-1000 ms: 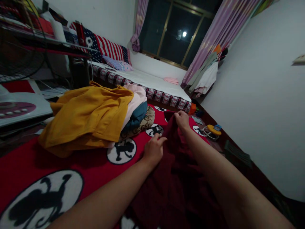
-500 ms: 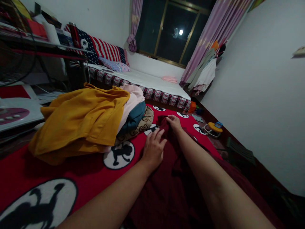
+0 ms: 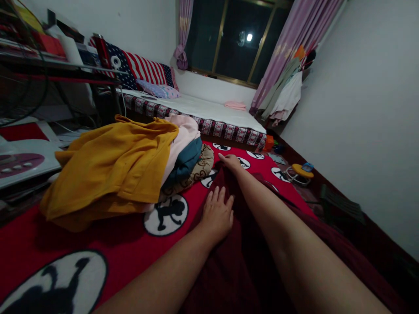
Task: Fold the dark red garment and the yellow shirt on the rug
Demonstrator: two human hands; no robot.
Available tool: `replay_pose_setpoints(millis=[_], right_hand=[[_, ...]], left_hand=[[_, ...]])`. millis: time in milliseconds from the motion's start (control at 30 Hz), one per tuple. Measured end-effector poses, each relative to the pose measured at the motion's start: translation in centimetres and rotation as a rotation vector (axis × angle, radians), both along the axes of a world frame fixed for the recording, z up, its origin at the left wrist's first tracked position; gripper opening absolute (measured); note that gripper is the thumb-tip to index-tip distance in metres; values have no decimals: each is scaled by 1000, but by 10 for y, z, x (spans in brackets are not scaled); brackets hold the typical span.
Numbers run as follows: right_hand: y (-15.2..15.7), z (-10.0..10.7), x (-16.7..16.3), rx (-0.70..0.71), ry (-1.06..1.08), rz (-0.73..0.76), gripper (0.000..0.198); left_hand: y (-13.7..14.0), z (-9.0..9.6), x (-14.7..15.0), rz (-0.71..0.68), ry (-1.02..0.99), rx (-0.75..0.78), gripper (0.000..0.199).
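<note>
A dark red garment [image 3: 232, 266] lies spread in front of me on a red blanket [image 3: 124, 244] with black-and-white monkey circles. My left hand [image 3: 218, 213] rests flat on the garment's left part, fingers stretched and a little apart. Farther out, my right hand [image 3: 231, 162] is at the garment's far left corner, its fingers closed at the cloth edge; the fingertips are partly hidden. To the left is a clothes pile: a mustard yellow garment [image 3: 114, 161] on top, then a pale pink one [image 3: 186, 124], a teal one [image 3: 186, 159] and a tan patterned one [image 3: 203, 163].
Behind the blanket stands a bed [image 3: 196, 107] with a folded pink cloth [image 3: 235, 105] and a pillow [image 3: 159, 89]. A cluttered desk [image 3: 85, 67] is at left. On the right floor are a yellow-topped stool [image 3: 301, 171] and a dark folding stool [image 3: 342, 205].
My right hand has moved slightly left and outward with the garment's far corner. My left hand has slid a little toward me and right, its fingers flattening on the cloth.
</note>
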State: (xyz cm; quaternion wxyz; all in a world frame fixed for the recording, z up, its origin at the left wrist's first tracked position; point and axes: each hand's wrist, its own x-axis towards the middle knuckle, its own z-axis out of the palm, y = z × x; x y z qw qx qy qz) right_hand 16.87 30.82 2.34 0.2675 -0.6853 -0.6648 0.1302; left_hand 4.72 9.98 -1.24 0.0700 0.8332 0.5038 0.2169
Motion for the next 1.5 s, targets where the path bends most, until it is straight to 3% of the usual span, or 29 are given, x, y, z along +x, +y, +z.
replay_pose_setpoints(millis=[200, 333, 467, 600, 767, 867, 1000, 1167, 1233, 1333, 1400, 1500], right_hand=[[-1, 9, 9, -185, -110, -58, 12], [-4, 15, 15, -260, -108, -55, 8], [-4, 15, 21, -97, -57, -159, 15], [-7, 3, 24, 65, 39, -229, 15], [-14, 2, 25, 134, 132, -118, 20], [-25, 7, 28, 154, 32, -79, 32], [-32, 4, 32, 64, -241, 90, 29], [-37, 16, 42, -23, -276, 203, 20], [-60, 25, 49, -8, -289, 211, 23], [-128, 32, 56, 151, -243, 269, 19], [-186, 33, 53, 271, -148, 397, 18], [-269, 30, 37, 232, -102, 625, 23]], left_hand=[[0, -1, -1, -13, -27, 16, 46], [0, -1, -1, -7, -42, 17, 46], [1, -2, -1, 22, -61, -14, 54], [2, 0, 1, 95, -48, -49, 63], [1, 4, 2, 119, -7, -75, 63], [1, 3, 2, 120, 3, -63, 62], [3, -1, 1, 116, -2, -46, 59], [6, 0, -5, 92, 15, -47, 58], [7, 1, -6, 82, 29, -59, 58], [9, 1, -7, 72, 41, -78, 58], [9, 1, -6, 68, 53, -87, 59], [10, 2, -4, 69, 89, -103, 60]])
